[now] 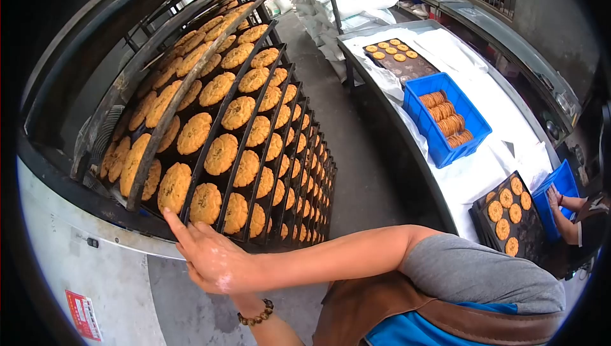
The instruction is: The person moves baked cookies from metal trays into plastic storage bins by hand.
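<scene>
Cookies: a round, golden one (173, 187) lies at our right hand, on the near side of the rack, with our fingertips at its lower end; more lie beyond it.
Tray: dark, under that cookie (180, 158), just ahead of the right hand.
Right hand: ours (219, 257) reaches across from a gray sleeve (477, 269), one finger stretched out and the others bent below it; we cannot tell whether they grip the tray's edge.
Left hand: ours is hidden behind the right forearm; we see only its wrist with a beaded bracelet (256, 313), so we cannot tell its state.
Rack: its dark metal bars (146, 165) rise above and ahead of our hands, with many cookie-filled trays side by side.
Desk: to the right of our hands, past a strip of floor (366, 187), the desk (358, 35) bears a white sheet (464, 203).
Crate: on that sheet, a blue crate (468, 149) holds rows of cookies set on edge.
Desk trays: one dark tray (410, 69) lies beyond the crate, another (528, 225) nearer us, both with cookies.
Co-worker: at far right, a person's hands (560, 209) touch a second blue crate (563, 180).
Sacks: white, piled (363, 4) well beyond our hands.
</scene>
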`<state>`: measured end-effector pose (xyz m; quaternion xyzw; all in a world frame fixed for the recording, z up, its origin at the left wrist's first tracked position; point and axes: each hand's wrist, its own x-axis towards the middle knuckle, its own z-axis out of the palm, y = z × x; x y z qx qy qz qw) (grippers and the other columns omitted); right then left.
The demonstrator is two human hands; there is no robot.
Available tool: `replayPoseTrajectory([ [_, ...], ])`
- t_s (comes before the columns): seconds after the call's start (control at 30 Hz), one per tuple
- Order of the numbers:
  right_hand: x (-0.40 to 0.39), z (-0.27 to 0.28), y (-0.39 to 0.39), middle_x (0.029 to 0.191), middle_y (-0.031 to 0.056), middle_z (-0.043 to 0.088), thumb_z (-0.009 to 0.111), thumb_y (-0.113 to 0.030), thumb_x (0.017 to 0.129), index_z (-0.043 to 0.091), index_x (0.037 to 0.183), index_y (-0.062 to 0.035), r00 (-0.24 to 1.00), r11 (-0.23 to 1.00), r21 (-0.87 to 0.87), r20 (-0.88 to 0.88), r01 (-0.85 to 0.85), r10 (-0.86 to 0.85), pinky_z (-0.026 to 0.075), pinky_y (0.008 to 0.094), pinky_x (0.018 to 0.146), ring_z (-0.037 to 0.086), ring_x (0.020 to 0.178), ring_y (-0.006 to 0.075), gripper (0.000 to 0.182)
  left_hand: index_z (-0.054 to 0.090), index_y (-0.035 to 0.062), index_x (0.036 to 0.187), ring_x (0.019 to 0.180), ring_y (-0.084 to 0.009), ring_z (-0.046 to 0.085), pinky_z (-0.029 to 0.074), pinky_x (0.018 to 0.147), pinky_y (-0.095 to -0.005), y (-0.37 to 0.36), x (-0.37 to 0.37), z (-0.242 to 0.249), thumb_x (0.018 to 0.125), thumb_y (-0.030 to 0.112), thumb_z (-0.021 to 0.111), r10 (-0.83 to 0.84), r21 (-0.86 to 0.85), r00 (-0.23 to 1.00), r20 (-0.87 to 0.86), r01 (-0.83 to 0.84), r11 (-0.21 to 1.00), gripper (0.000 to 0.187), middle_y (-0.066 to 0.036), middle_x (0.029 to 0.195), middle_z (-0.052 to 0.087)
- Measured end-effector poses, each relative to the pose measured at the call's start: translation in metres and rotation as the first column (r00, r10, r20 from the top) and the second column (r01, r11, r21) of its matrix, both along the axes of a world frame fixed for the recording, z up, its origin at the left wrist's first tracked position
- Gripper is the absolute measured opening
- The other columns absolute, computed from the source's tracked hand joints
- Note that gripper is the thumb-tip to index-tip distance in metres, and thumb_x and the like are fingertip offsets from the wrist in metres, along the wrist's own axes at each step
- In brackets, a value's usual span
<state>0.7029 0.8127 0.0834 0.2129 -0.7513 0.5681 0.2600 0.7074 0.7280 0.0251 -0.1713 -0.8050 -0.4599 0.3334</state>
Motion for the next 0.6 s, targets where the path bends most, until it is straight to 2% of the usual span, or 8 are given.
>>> replayPoseTrajectory([
  [0.13,0.019,0.004,0.03,0.098,0.026,0.059,0.061,-0.008,0.085,0.019,0.151,0.0067,0.999,0.999,-0.002,0.004,0.051,-0.051,0.048,0.0474,0.084,0.057,0.095,0.0424,0.08,0.05,-0.0065,0.132,0.108,-0.0198,0.058,0.047,0.094,-0.0339,-0.013,-0.04,0.005,0.096,0.014,0.066,-0.149,0.378,0.97,0.191,0.068,0.923,0.044,-0.014,0.12,0.06],
  [0.17,0.019,0.015,0.059,0.109,0.0292,0.061,0.064,-0.015,0.086,0.029,0.148,0.0027,0.965,0.995,0.01,0.245,-0.102,0.096,0.051,0.0482,0.086,0.06,0.102,0.045,0.073,0.05,-0.0065,0.132,0.107,-0.019,0.058,0.047,0.094,-0.0331,-0.021,-0.056,0.006,0.096,0.014,0.065,-0.169,0.43,0.962,0.214,0.063,0.901,0.044,-0.013,0.12,0.061],
  [0.2,0.013,0.0,0.068,0.11,0.0292,0.063,0.065,-0.019,0.087,0.032,0.146,0.0021,0.952,0.99,0.134,0.298,0.034,-0.073,0.052,0.0478,0.088,0.061,0.102,0.0433,0.07,0.053,-0.0066,0.128,0.102,-0.0177,0.059,0.047,0.091,-0.0312,-0.019,-0.056,0.017,0.095,0.011,0.066,-0.103,0.371,0.975,0.197,0.023,0.928,0.04,-0.012,0.116,0.062],
  [0.27,-0.003,-0.024,0.1,0.115,0.0264,0.066,0.067,-0.023,0.087,0.036,0.143,0.0028,0.942,0.993,-0.051,0.324,0.105,-0.083,0.055,0.0432,0.089,0.066,0.106,0.0382,0.069,0.056,-0.0066,0.124,0.098,-0.0165,0.06,0.048,0.089,-0.0294,-0.014,-0.058,0.034,0.094,0.008,0.066,-0.022,0.31,0.985,0.17,-0.032,0.95,0.035,-0.012,0.112,0.064],
  [0.3,-0.012,-0.034,0.118,0.116,0.024,0.067,0.067,-0.023,0.089,0.041,0.139,0.002,0.871,0.981,-0.131,0.487,0.142,-0.061,0.056,0.0395,0.089,0.068,0.107,0.033,0.062,0.058,-0.0065,0.119,0.096,-0.0155,0.06,0.048,0.086,-0.029,-0.009,-0.06,0.039,0.092,0.006,0.066,-0.088,0.403,0.985,0.147,0.021,0.915,0.031,-0.011,0.111,0.064],
  [0.4,-0.041,-0.069,0.161,0.103,0.0129,0.07,0.065,-0.022,0.094,0.046,0.133,0.0055,0.811,0.907,-0.312,0.583,0.282,-0.052,0.054,0.0308,0.078,0.065,0.087,0.0156,0.051,0.061,-0.006,0.111,0.09,-0.014,0.06,0.049,0.081,-0.0279,-0.018,-0.066,0.039,0.09,0.002,0.065,-0.141,0.464,0.982,0.126,0.067,0.883,0.023,-0.009,0.106,0.065],
  [0.5,-0.043,-0.044,0.179,0.094,0.0121,0.066,0.059,-0.019,0.094,0.047,0.13,0.0053,0.778,0.756,-0.6,0.594,0.261,0.204,0.054,0.0326,0.072,0.065,0.078,0.0178,0.045,0.064,-0.0033,0.098,0.074,-0.0128,0.058,0.047,0.069,-0.026,-0.017,-0.073,0.038,0.087,-0.002,0.063,-0.123,0.475,0.987,0.1,0.062,0.878,0.012,-0.007,0.09,0.066],
  [0.6,-0.069,-0.029,0.188,0.102,0.0169,0.064,0.056,-0.018,0.096,0.047,0.126,0.0073,0.782,0.623,-0.77,0.469,0.135,0.41,0.057,0.0311,0.072,0.066,0.079,0.0191,0.041,0.061,0.0004,0.087,0.06,-0.0101,0.051,0.04,0.057,-0.0254,-0.007,-0.076,0.04,0.086,-0.002,0.064,-0.066,0.553,0.993,0.095,0.002,0.833,0.004,-0.002,0.071,0.059],
])
